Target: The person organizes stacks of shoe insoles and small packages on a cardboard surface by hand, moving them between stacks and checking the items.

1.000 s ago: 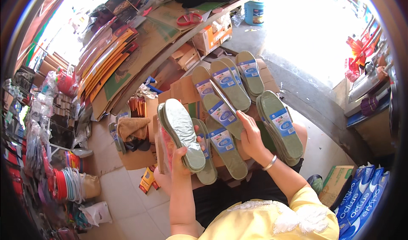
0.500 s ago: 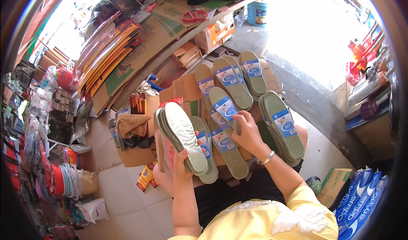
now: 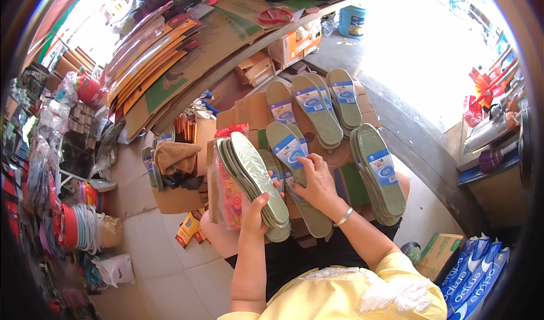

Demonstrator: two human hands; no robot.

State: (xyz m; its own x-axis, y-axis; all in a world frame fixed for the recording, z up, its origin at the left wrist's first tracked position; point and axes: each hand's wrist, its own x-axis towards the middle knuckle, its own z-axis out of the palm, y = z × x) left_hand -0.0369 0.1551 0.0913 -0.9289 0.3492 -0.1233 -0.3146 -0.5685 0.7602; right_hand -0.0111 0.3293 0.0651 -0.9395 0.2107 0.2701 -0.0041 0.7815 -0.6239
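My left hand (image 3: 255, 211) is closed round a thick stack of olive-green insoles (image 3: 256, 175), tilted, the top one glossy as if wrapped in clear film. To its right, my right hand (image 3: 318, 183) has its thumb and fingers at the near part of a single green insole (image 3: 288, 145) with a blue label. Beneath that insole lie other labelled insoles, partly covered; one long green insole (image 3: 313, 218) sticks out under my right hand. More insoles (image 3: 317, 109) lie in overlapping piles farther off, and a tall pile (image 3: 381, 175) stands on the right.
Cardboard (image 3: 351, 187) lies under the insoles, over my lap. A table with flattened cartons (image 3: 198, 65), orange envelopes and red scissors (image 3: 275, 16) spans the far left. A brown cloth (image 3: 177, 157) lies beside the cardboard. Blue packs (image 3: 476, 274) and a carton (image 3: 440, 255) stand at the right.
My right hand has shifted the labelled insole to the left, toward the stack in my left hand, uncovering another beneath it. The view has moved slightly. My left hand keeps its hold.
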